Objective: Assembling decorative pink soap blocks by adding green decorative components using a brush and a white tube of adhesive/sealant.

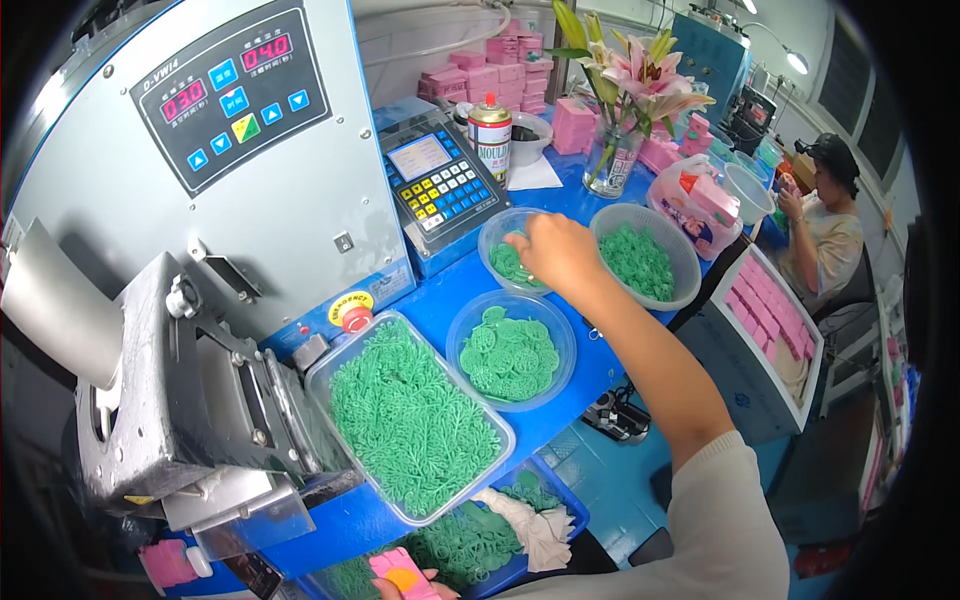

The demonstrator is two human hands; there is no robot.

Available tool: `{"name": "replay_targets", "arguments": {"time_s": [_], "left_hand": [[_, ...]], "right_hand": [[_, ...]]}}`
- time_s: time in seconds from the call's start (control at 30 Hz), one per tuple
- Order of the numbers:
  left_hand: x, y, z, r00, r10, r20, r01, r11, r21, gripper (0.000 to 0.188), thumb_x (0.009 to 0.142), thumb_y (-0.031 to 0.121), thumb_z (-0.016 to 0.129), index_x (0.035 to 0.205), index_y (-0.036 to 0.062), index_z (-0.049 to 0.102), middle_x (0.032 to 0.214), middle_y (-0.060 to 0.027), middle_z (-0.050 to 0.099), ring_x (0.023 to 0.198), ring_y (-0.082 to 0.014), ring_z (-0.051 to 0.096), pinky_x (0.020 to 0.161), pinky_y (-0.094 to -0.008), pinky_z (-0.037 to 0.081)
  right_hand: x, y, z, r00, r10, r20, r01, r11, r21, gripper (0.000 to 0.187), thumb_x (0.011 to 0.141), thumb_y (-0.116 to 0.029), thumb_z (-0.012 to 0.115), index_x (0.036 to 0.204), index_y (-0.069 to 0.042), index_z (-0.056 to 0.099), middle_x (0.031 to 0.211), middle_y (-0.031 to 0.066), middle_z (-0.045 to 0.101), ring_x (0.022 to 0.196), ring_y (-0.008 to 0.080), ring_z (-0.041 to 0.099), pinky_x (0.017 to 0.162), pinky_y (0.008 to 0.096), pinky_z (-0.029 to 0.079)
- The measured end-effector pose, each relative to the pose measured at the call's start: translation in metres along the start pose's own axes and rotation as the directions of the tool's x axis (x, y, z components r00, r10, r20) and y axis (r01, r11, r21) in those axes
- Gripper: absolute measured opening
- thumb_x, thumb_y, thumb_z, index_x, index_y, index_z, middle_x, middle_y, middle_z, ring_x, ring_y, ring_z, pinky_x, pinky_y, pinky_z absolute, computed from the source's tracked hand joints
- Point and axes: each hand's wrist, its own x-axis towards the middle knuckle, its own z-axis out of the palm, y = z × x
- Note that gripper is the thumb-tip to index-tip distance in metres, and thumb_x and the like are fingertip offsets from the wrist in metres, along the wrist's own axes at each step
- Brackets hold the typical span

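My right hand (555,250) reaches into a small clear round bowl (487,240) of green pieces; its fingers are closed in a pinch, and whatever is between them is hidden. At the lower edge my left hand (440,588), partly cut off, grips a pink mould block (405,572) with a round orange-yellow patch. Nearer than the right hand is a bowl of flat, round, openwork green pieces (510,353). A rectangular clear tub holds branching green pieces (410,420). Right of my hand stands a larger bowl of green pieces (638,262).
At left stands a grey machine (90,150) with a red emergency button (356,318) and metal clamp (160,400). Behind are a keypad controller (440,180), spray can (490,140) and flower vase (612,165). Below sits a blue bin (575,500). A person (830,220) sits far right.
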Motion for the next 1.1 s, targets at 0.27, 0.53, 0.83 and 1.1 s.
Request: {"name": "replay_targets", "arguments": {"time_s": [0.27,0.53,0.83,1.1], "left_hand": [[-0.005,0.004,0.008,0.999,0.048,-0.013,-0.046,0.99,0.135,0.075,0.089,0.071,0.029,0.109,0.003,0.054,0.07,-0.0115,0.061,0.051,-0.0218,0.059,0.043,-0.032,0.049],[-0.013,0.011,0.016,0.994,0.1,0.037,-0.105,0.981,0.165,0.07,0.092,0.065,0.029,0.107,0.0015,0.054,0.07,-0.0116,0.061,0.05,-0.0201,0.058,0.043,-0.0299,0.048],[-0.014,0.003,0.001,0.99,0.132,0.046,-0.137,0.984,0.115,0.073,0.092,0.068,0.024,0.107,0.0024,0.053,0.069,-0.012,0.061,0.05,-0.0203,0.058,0.042,-0.0293,0.047],[-0.028,-0.005,-0.04,0.948,0.294,0.125,-0.278,0.952,-0.129,0.064,0.095,0.055,0.038,0.108,-0.0062,0.051,0.075,-0.0211,0.064,0.06,-0.0271,0.063,0.053,-0.0348,0.052]], "right_hand": [[0.034,0.003,0.038,0.995,0.083,0.047,-0.081,0.995,-0.058,0.027,0.079,-0.026,0.067,0.092,-0.002,0.069,0.092,0.017,0.069,0.087,0.0329,0.068,0.075,0.0415,0.054],[0.012,0.01,0.016,0.99,-0.067,-0.121,0.078,0.993,0.09,0.019,0.079,-0.018,0.064,0.091,-0.004,0.062,0.084,0.0167,0.068,0.081,0.0358,0.067,0.07,0.044,0.053],[-0.091,-0.026,-0.022,0.885,-0.393,-0.251,0.429,0.897,0.106,0.015,0.081,-0.017,0.067,0.08,-0.005,0.057,0.077,0.0137,0.064,0.073,0.0316,0.063,0.061,0.0416,0.049],[-0.149,-0.057,-0.076,0.784,-0.451,-0.427,0.582,0.772,0.254,0.004,0.082,-0.006,0.063,0.079,-0.003,0.064,0.077,0.0138,0.063,0.072,0.0314,0.061,0.065,0.0401,0.048]]}}
